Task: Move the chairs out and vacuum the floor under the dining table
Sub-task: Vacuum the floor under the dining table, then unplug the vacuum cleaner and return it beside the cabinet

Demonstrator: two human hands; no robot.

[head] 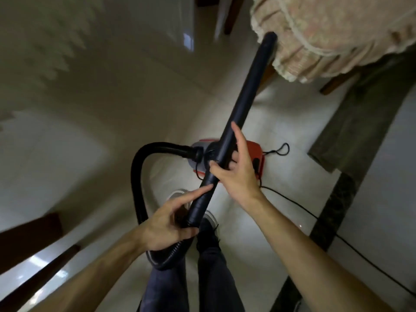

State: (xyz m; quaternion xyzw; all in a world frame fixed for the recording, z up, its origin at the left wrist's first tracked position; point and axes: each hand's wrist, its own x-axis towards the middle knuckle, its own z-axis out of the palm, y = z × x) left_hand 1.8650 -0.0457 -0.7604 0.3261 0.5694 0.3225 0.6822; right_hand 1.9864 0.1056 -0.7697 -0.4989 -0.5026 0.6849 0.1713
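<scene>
Gripping the vacuum wand [245, 95].
Left grip [166, 224] clasps its end, right grip [234, 174] seems to pinch it higher; canister [255, 152] half hidden behind.

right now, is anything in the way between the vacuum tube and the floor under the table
Yes: a frilled cloth hangs right at the tip of the tube, with wooden legs standing below it.

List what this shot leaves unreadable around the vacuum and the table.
Head view:
- Vacuum canister: mostly covered by the wand and the right hand.
- Dining table: cut by the top and right edges and draped by the tablecloth; floor beneath unseen.
- Power cord: runs off the right edge; plug unseen.
- Dark wooden pieces, lower left: blurred and cut by the edge; chair or not, unclear.
</scene>
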